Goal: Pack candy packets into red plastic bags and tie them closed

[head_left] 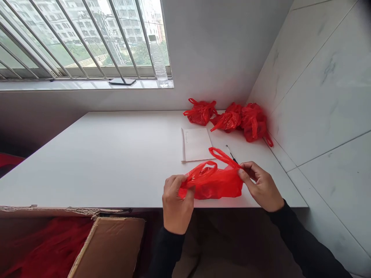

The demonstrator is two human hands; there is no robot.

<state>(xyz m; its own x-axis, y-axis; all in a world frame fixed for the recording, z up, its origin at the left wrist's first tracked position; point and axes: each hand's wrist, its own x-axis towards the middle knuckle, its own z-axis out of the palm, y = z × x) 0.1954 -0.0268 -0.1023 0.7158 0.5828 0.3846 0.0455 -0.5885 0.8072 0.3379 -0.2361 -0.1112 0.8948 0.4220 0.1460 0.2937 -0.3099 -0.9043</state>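
A red plastic bag point(218, 184) with two loop handles lies at the front edge of the white table, spread between my hands. My left hand point(177, 199) pinches its left side, thumb against fingers. On the other side, my right hand point(259, 183) grips the bag's upper right corner between thumb and fingertips. What the bag contains, if anything, is hidden by the red plastic. Just behind the bag lie a white notebook point(198, 144) and a pen point(232, 154), the pen close to my right hand.
Several knotted red bags point(202, 112) sit at the table's back right, by the tiled wall point(327, 96). An open cardboard box point(116, 239) with red material inside stands below the front left edge. A bottle point(159, 63) and a phone point(122, 82) rest on the windowsill.
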